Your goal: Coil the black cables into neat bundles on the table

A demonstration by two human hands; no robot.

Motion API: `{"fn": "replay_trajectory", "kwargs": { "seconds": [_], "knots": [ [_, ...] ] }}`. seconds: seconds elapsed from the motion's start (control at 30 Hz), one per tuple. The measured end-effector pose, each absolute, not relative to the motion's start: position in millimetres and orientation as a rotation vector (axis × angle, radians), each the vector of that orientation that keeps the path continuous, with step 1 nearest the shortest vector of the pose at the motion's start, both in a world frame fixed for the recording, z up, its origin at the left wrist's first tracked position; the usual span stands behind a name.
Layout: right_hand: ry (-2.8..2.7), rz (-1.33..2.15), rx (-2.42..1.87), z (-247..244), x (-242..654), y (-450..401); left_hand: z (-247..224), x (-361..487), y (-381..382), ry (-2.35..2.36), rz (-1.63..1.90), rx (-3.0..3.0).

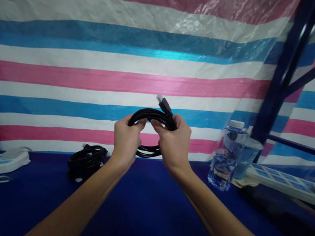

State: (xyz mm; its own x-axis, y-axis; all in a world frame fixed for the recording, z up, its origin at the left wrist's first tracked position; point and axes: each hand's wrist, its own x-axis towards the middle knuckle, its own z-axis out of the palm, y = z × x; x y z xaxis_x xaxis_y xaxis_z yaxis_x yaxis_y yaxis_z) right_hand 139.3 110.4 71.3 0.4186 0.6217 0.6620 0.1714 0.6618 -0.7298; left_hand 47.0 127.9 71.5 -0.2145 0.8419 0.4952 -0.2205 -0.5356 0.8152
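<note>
**Coiled black cable (pixel 150 112): two-handed support**

The left hand (pixel 126 139) and right hand (pixel 175 141) grip its opposite sides, above the worktop (pixel 145 206), presumably to keep it bundled. The connector (pixel 165 106) projects upward beyond the right hand.

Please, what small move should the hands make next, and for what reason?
Perhaps the right hand should fold the plug down against the coil, while the left hand keeps its grip. The loops look gathered between both hands, but the plug juts up above them.
</note>
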Motion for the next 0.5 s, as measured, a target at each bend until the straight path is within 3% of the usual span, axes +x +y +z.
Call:
{"fn": "replay_trajectory", "kwargs": {
  "seconds": [0.17,0.37,0.5],
  "knots": [
    [-1.308,0.169,-0.686,62.0,134.9,108.9,64.6,44.5,139.8,0.721,1.789,1.133],
    [-1.338,0.412,-0.707,67.6,139.2,123.2,62.2,37.8,141.5,0.59,1.834,1.131],
    [-1.367,0.431,-0.726,75.6,150.4,125.1,76.2,36.0,129.6,0.304,1.59,1.213]
  ]
}}
